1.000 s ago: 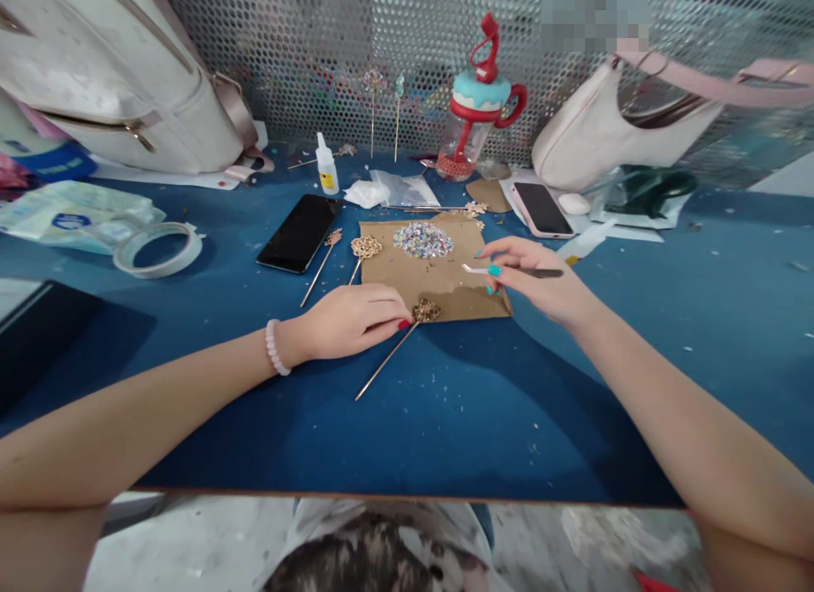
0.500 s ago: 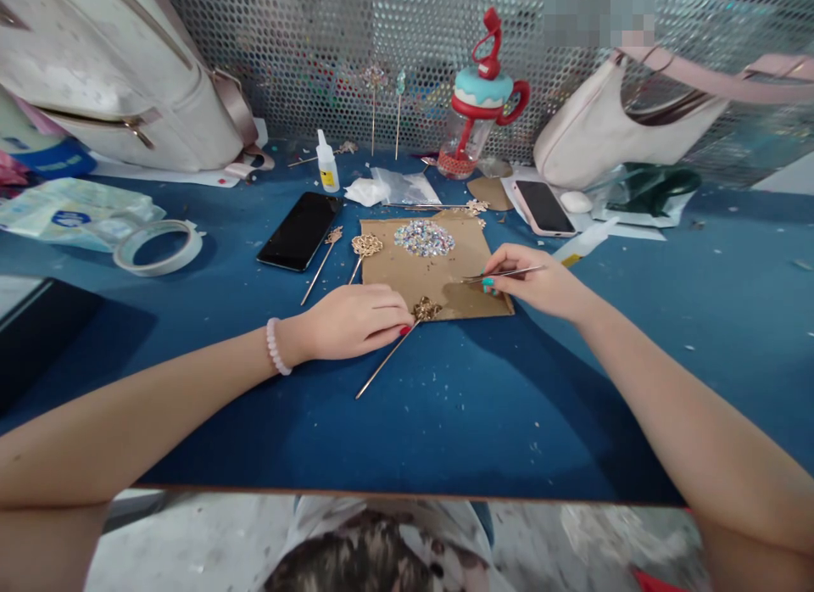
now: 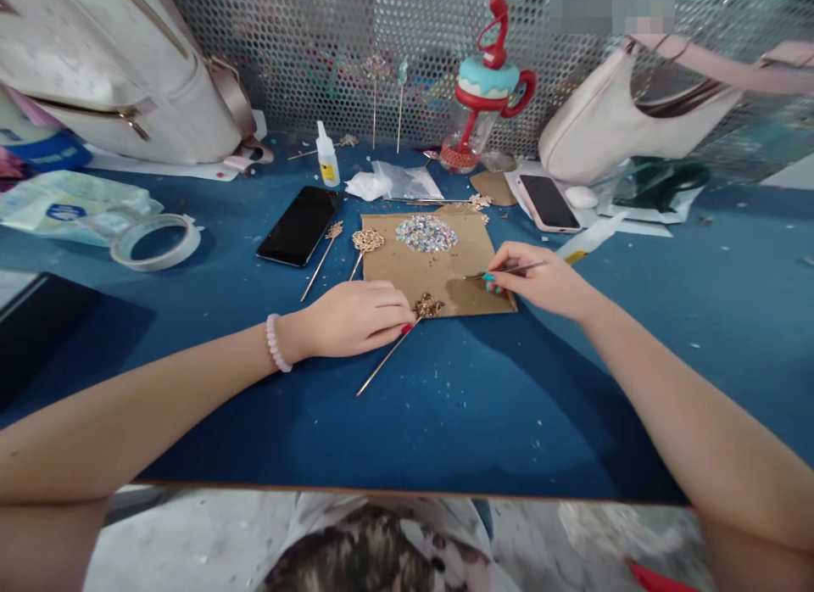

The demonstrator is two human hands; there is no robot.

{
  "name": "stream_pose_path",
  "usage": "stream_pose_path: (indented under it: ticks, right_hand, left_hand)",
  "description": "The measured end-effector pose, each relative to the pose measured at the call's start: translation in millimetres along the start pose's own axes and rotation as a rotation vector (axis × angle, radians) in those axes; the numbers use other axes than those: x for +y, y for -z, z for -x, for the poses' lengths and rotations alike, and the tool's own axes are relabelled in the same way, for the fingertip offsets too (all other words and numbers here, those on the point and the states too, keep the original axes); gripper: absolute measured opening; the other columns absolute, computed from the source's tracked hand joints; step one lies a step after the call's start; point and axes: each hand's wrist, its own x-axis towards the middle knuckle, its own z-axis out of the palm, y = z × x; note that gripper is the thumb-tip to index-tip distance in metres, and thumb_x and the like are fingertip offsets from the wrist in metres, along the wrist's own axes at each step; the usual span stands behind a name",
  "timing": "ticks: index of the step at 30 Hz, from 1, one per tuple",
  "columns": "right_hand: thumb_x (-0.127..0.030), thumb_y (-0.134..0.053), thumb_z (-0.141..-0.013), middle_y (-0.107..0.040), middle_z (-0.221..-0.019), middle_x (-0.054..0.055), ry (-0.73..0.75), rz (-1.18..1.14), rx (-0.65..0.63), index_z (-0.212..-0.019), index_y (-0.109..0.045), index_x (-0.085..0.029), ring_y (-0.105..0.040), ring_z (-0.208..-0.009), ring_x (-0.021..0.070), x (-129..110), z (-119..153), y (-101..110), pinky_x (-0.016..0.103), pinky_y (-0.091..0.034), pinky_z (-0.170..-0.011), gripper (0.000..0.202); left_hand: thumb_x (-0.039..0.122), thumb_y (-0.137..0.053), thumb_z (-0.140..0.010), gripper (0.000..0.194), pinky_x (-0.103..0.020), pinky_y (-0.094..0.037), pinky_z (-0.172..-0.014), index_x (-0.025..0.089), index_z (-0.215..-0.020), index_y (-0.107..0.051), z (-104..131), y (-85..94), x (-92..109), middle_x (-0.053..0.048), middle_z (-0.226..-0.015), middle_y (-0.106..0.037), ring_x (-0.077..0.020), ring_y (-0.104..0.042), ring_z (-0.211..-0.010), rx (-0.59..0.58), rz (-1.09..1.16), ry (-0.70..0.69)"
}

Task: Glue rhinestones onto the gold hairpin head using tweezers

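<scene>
My left hand (image 3: 365, 319) rests at the near left edge of a piece of cardboard (image 3: 413, 274), its fingers closed at the head of a gold hairpin (image 3: 389, 358). The flower-shaped head lies on the cardboard, and the pin slants down over the blue table. Pinched in my right hand (image 3: 531, 276) are slim metal tweezers (image 3: 518, 268), their tips low over the cardboard's right part. Whether the tips hold anything is too small to tell. A pile of sparkling rhinestones (image 3: 426, 233) lies on the cardboard's far half. Two more gold hairpins, one with a round openwork head (image 3: 367, 241), lie to the left.
A black phone (image 3: 298, 226), a glue bottle (image 3: 327, 158) and a tape roll (image 3: 156, 242) sit left and behind. Farther back stand a red-handled cup (image 3: 480, 108), a white backpack (image 3: 127, 75) and a handbag (image 3: 629, 108). Another phone (image 3: 548, 203) lies at right.
The whole view has shifted slightly. Both hands, the hairpin and the tweezers keep nearly the same places on the cardboard.
</scene>
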Motion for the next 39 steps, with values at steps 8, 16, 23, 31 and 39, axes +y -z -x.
stream_pose_path:
  ticks: [8,16,23,31,39]
  right_hand:
    - [-0.051,-0.073,-0.080,-0.070,-0.075,0.003,-0.016,0.013,0.012,-0.083,-0.061,-0.022,-0.063,-0.065,0.0169,-0.9,0.6,-0.2,0.034,-0.048,-0.060,0.032]
    - [-0.052,-0.074,-0.080,-0.071,-0.076,0.003,-0.014,0.023,0.019,-0.083,-0.061,-0.022,-0.063,-0.064,0.0165,-1.8,1.1,-0.1,0.034,-0.049,-0.060,0.033]
    - [-0.055,-0.074,-0.080,-0.070,-0.075,0.003,-0.016,0.010,0.019,-0.084,-0.061,-0.022,-0.063,-0.063,0.0160,-1.9,1.2,-0.6,0.033,-0.049,-0.058,0.036]
    - [-0.054,-0.074,-0.079,-0.069,-0.075,0.003,-0.022,0.001,0.025,-0.083,-0.061,-0.022,-0.062,-0.063,0.0158,-2.1,1.4,-1.0,0.033,-0.048,-0.057,0.035]
    - [-0.053,-0.073,-0.080,-0.068,-0.072,0.003,-0.028,-0.010,0.017,-0.083,-0.060,-0.022,-0.061,-0.061,0.0160,-1.6,1.6,-1.5,0.033,-0.046,-0.054,0.034]
  left_hand:
    - [0.025,-0.042,-0.107,0.027,-0.029,-0.055,-0.080,0.015,-0.109,-0.067,-0.4,0.0,0.0,-0.006,-0.103,-0.075,-0.0176,-0.066,-0.091,-0.010,0.007,0.002]
    - [0.026,-0.042,-0.107,0.028,-0.029,-0.055,-0.080,0.015,-0.110,-0.068,-0.5,0.4,0.6,-0.007,-0.103,-0.075,-0.0174,-0.066,-0.091,-0.023,0.006,0.006]
    - [0.026,-0.042,-0.107,0.029,-0.029,-0.054,-0.080,0.015,-0.110,-0.068,-1.3,0.9,0.5,-0.007,-0.103,-0.075,-0.0178,-0.066,-0.090,-0.021,0.004,0.000]
    - [0.025,-0.043,-0.106,0.028,-0.029,-0.054,-0.080,0.016,-0.110,-0.069,-2.2,1.2,0.8,-0.007,-0.102,-0.075,-0.0176,-0.066,-0.090,-0.021,-0.003,-0.005]
    - [0.025,-0.042,-0.107,0.028,-0.029,-0.054,-0.078,0.015,-0.108,-0.068,-1.7,1.4,1.4,-0.005,-0.100,-0.075,-0.0179,-0.066,-0.088,-0.009,-0.009,-0.009]
